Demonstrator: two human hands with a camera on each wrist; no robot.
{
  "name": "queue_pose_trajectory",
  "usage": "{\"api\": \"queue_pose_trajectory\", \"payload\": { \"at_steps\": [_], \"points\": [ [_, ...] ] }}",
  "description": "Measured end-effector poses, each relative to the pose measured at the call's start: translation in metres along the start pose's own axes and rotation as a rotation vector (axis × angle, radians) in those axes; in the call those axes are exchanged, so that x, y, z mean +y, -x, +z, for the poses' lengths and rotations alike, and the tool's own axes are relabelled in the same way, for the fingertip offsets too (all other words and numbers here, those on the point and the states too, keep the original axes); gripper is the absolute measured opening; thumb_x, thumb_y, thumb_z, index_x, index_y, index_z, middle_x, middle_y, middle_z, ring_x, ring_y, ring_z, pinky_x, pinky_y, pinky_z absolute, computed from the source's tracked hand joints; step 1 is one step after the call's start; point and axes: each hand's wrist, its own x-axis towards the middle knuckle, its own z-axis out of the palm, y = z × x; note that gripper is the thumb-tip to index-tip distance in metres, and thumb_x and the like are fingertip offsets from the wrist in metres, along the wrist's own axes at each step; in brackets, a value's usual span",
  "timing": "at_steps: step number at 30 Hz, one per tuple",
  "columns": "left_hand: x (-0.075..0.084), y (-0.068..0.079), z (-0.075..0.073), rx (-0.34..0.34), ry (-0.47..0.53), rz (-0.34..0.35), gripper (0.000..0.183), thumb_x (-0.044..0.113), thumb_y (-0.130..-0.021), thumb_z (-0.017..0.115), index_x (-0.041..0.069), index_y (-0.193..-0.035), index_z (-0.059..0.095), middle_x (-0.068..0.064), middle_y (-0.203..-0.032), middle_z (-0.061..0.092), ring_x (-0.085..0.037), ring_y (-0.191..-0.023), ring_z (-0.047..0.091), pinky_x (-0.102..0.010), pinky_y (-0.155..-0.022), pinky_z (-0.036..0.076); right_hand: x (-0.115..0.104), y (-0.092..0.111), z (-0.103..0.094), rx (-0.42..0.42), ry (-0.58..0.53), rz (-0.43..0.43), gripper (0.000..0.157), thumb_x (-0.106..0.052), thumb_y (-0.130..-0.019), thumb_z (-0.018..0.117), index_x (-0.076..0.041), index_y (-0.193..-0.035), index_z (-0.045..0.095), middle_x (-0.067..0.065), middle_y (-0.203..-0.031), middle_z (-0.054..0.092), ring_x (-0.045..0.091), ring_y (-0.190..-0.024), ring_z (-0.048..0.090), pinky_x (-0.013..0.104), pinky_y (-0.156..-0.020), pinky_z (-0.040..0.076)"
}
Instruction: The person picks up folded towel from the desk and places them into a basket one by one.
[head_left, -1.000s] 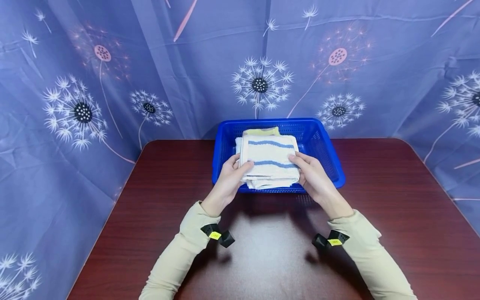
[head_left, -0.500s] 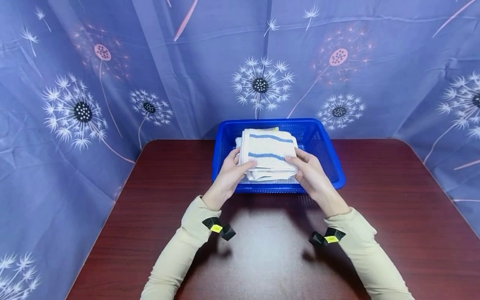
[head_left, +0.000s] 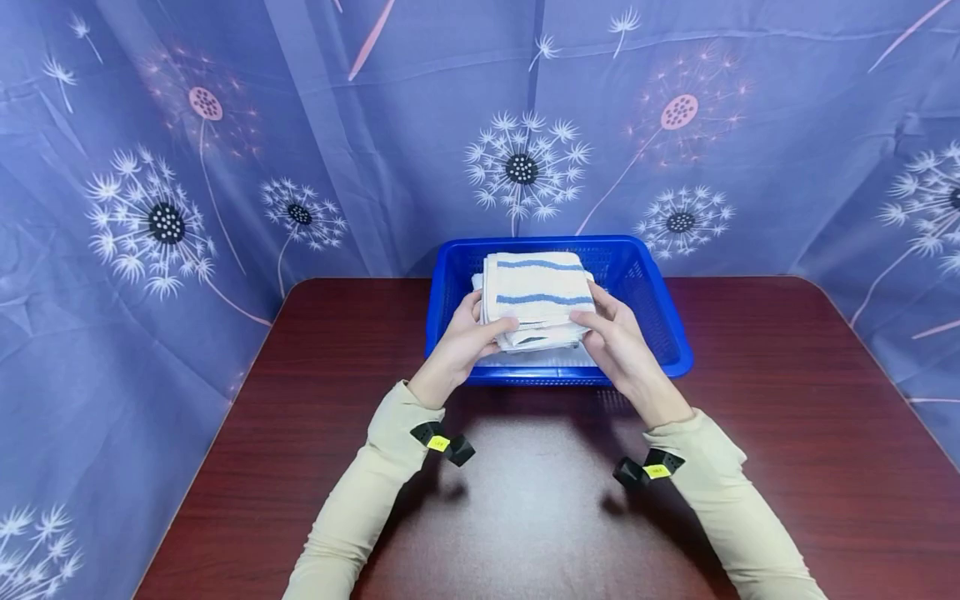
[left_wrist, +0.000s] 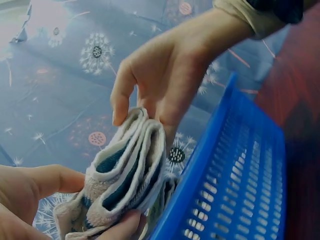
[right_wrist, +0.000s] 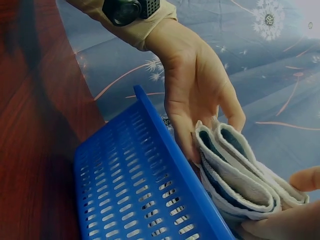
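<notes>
A folded white towel point(head_left: 538, 285) with wavy blue stripes is held level over the blue basket point(head_left: 558, 375) in the head view. My left hand point(head_left: 471, 335) pinches its near left side, thumb on top and fingers underneath. On the other side my right hand point(head_left: 618, 342) grips it the same way. Both wrist views show the thick folded layers of the towel point(left_wrist: 125, 170) between the two hands, above the basket's perforated wall point(right_wrist: 132, 175). More white cloth shows beneath the towel, mostly hidden by it.
The basket stands on a dark red wooden table point(head_left: 337, 400), close to a blue dandelion-print curtain point(head_left: 405, 125). Its rim rises around the hands' work. Inside, the right part of the basket shows its bare wall point(head_left: 630, 292).
Both hands have carried the towel a little farther back over the basket. It now covers the yellow cloth that showed behind it, and more of the basket's front inside is visible.
</notes>
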Motion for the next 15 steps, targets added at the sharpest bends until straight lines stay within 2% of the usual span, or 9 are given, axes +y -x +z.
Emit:
{"api": "queue_pose_trajectory", "payload": {
  "at_steps": [3,7,11,15],
  "points": [
    [0.0009,-0.003,0.0007,0.006,-0.052,0.012,0.069,0.003,-0.084,0.061,0.011,-0.139,0.02,-0.007,-0.135,0.047,-0.024,-0.106,0.057,-0.043,-0.09,0.048,0.0,-0.0019,0.0002,0.002,0.011,-0.007,0.068,0.008,-0.089,0.042,-0.007,-0.147,0.009,0.011,-0.145,0.027,0.012,-0.119,0.04,0.019,-0.09,0.045],
    [0.0034,-0.0066,0.0023,0.022,-0.089,0.023,0.069,0.002,-0.084,0.061,0.011,-0.139,0.02,-0.007,-0.135,0.046,-0.023,-0.105,0.057,-0.042,-0.089,0.049,-0.0004,-0.0043,-0.0004,0.005,0.029,-0.002,0.069,0.008,-0.09,0.04,-0.009,-0.147,0.007,0.013,-0.149,0.021,0.012,-0.119,0.04,0.019,-0.089,0.046],
    [0.0054,-0.0096,0.0032,0.042,-0.085,0.027,0.068,0.0,-0.084,0.061,0.009,-0.139,0.022,-0.008,-0.135,0.046,-0.023,-0.104,0.057,-0.04,-0.088,0.05,-0.0004,-0.0067,-0.0015,-0.007,0.022,0.005,0.067,0.009,-0.091,0.038,-0.011,-0.147,0.008,0.013,-0.149,0.021,0.011,-0.116,0.044,0.021,-0.086,0.048],
    [0.0064,-0.0112,0.0035,0.06,-0.095,0.042,0.064,0.0,-0.084,0.06,0.007,-0.138,0.026,-0.009,-0.133,0.049,-0.019,-0.1,0.057,-0.032,-0.081,0.052,0.0001,-0.0098,-0.003,-0.027,0.013,-0.005,0.067,0.01,-0.091,0.039,-0.011,-0.147,0.009,0.013,-0.146,0.026,0.012,-0.111,0.048,0.024,-0.08,0.05]
  ]
}}
